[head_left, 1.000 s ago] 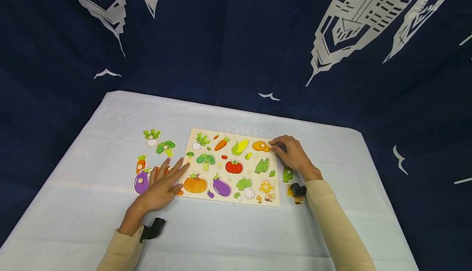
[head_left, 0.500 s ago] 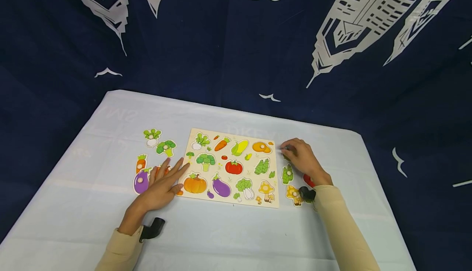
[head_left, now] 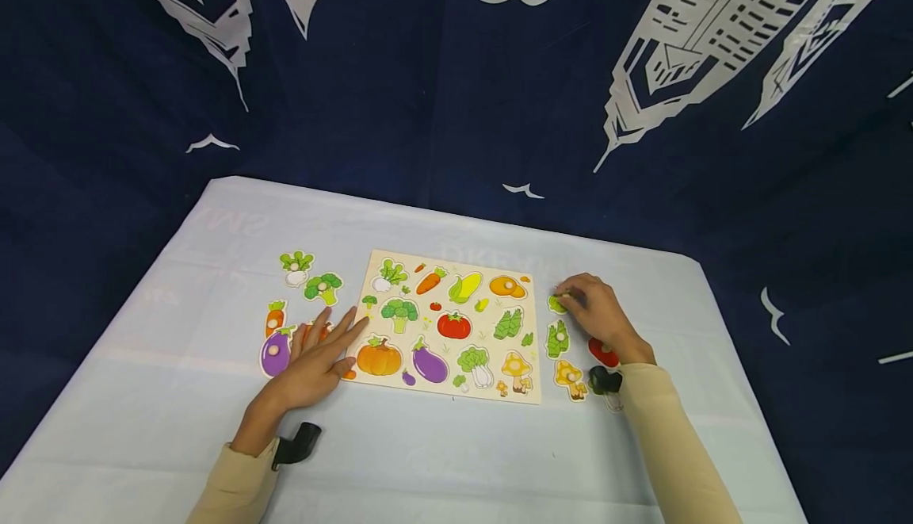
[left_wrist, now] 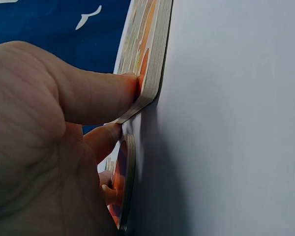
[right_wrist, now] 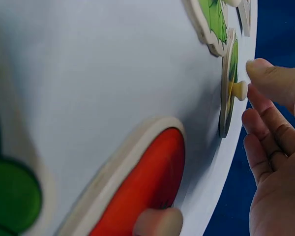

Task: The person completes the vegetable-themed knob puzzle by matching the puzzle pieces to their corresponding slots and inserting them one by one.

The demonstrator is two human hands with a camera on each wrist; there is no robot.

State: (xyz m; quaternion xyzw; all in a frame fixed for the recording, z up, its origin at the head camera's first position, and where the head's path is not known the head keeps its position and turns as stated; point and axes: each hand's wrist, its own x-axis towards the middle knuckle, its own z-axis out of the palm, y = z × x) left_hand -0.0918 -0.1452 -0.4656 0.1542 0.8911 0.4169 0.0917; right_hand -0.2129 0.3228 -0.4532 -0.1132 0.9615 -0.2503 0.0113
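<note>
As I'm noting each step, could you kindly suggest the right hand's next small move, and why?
Probably to pinch the knob of the green-and-yellow piece: it stands out within easy reach, the right hand has thumb and fingers apart beside it, seemingly without a grip, and the left hand touches the board.

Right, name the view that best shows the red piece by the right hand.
The right wrist view: the red piece looms large there, its knob visible, though the lower frame edge cuts it off. The head view shows it small, partly hidden by the right hand. The left wrist view misses it.
</note>
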